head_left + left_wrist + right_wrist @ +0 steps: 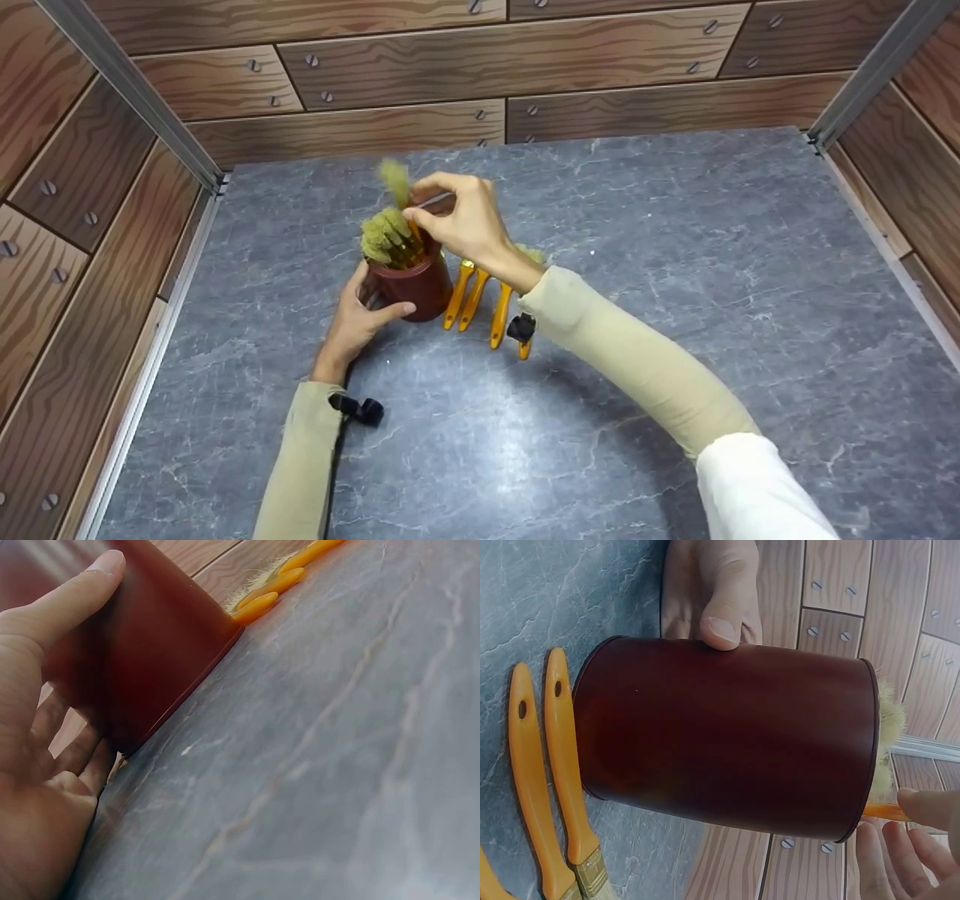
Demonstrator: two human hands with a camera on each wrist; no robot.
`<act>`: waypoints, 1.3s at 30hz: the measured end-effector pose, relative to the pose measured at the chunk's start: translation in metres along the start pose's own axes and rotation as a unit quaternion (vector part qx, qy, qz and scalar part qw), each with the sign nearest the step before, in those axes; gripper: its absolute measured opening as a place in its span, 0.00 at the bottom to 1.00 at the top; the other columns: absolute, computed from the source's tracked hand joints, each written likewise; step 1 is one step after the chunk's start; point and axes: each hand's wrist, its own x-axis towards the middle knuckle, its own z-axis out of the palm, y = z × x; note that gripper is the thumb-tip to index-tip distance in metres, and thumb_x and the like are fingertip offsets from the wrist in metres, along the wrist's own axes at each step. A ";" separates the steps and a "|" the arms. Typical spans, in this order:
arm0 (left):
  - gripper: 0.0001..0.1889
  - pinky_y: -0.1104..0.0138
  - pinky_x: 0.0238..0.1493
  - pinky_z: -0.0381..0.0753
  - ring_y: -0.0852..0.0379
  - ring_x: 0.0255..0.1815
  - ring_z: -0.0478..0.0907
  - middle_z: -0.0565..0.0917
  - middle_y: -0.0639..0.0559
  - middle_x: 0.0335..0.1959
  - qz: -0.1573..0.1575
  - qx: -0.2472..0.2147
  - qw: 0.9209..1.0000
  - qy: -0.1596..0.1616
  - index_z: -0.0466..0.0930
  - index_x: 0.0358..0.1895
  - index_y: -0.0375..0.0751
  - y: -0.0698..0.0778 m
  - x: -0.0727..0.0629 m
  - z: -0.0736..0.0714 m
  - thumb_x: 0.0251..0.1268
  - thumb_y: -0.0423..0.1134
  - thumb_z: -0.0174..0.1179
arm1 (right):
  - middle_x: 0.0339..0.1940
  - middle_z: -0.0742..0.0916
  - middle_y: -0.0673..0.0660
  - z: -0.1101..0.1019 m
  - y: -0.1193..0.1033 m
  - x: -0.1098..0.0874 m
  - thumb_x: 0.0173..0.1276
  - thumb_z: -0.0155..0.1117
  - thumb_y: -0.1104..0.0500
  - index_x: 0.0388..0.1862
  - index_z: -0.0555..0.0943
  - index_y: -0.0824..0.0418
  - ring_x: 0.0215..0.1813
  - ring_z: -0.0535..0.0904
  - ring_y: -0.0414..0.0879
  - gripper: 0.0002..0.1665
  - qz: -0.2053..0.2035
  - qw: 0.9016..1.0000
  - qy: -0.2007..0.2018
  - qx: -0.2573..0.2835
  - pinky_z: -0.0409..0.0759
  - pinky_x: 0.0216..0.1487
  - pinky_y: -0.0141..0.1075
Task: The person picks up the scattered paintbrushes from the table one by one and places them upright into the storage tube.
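Note:
A dark red cylindrical cup (415, 291) stands on the table, packed with several brushes whose pale yellow bristles (386, 236) point up. My left hand (354, 319) holds the cup's side, thumb across its front and fingers round the far side; the left wrist view shows this thumb on the red wall (165, 637). Over the rim, my right hand (465, 217) pinches a paintbrush (395, 180) by its orange handle, bristles upward. In the right wrist view the handle (885, 811) dips behind the cup's rim, between thumb and fingers.
Several paintbrushes with orange handles (471, 300) lie on the grey marbled table (450, 450) right of the cup, partly under my right forearm. Wood-patterned panels (510, 52) wall the table at the back and sides. Small black cameras (521, 327) sit on both wrists.

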 end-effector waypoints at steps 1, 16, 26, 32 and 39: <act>0.53 0.60 0.78 0.75 0.48 0.79 0.71 0.74 0.49 0.78 0.000 -0.001 1.000 0.000 0.60 0.86 0.54 0.000 0.000 0.000 0.59 0.26 0.78 | 0.46 0.94 0.63 0.000 0.000 0.000 0.67 0.80 0.63 0.50 0.90 0.67 0.41 0.93 0.51 0.15 0.002 1.000 -0.003 0.004 0.92 0.45 0.36; 0.52 0.59 0.77 0.75 0.48 0.78 0.73 0.75 0.48 0.78 0.001 0.002 1.000 -0.006 0.61 0.85 0.55 -0.001 0.000 -0.002 0.60 0.26 0.78 | 0.46 0.94 0.59 -0.006 -0.001 -0.005 0.70 0.78 0.62 0.50 0.92 0.64 0.42 0.93 0.48 0.12 0.004 1.000 -0.006 -0.025 0.91 0.45 0.33; 0.52 0.59 0.78 0.74 0.49 0.79 0.72 0.75 0.51 0.78 0.009 0.004 1.000 -0.005 0.61 0.85 0.58 0.001 0.000 -0.004 0.60 0.27 0.78 | 0.44 0.94 0.60 0.000 -0.002 -0.001 0.73 0.73 0.64 0.46 0.94 0.63 0.41 0.92 0.49 0.07 -0.014 0.998 -0.018 -0.054 0.90 0.44 0.32; 0.51 0.58 0.77 0.75 0.48 0.78 0.73 0.76 0.49 0.77 0.010 -0.004 1.000 -0.005 0.62 0.84 0.56 0.000 0.001 -0.002 0.60 0.25 0.78 | 0.45 0.94 0.59 0.005 -0.004 -0.002 0.74 0.72 0.64 0.47 0.94 0.62 0.43 0.92 0.48 0.07 -0.023 0.996 -0.023 -0.079 0.90 0.46 0.31; 0.52 0.59 0.77 0.75 0.48 0.78 0.72 0.75 0.49 0.78 0.007 0.001 1.000 -0.007 0.60 0.85 0.57 -0.001 0.002 0.000 0.60 0.26 0.78 | 0.46 0.94 0.59 0.005 -0.006 -0.001 0.75 0.72 0.64 0.48 0.93 0.62 0.43 0.91 0.47 0.08 -0.021 0.995 -0.039 -0.090 0.89 0.46 0.30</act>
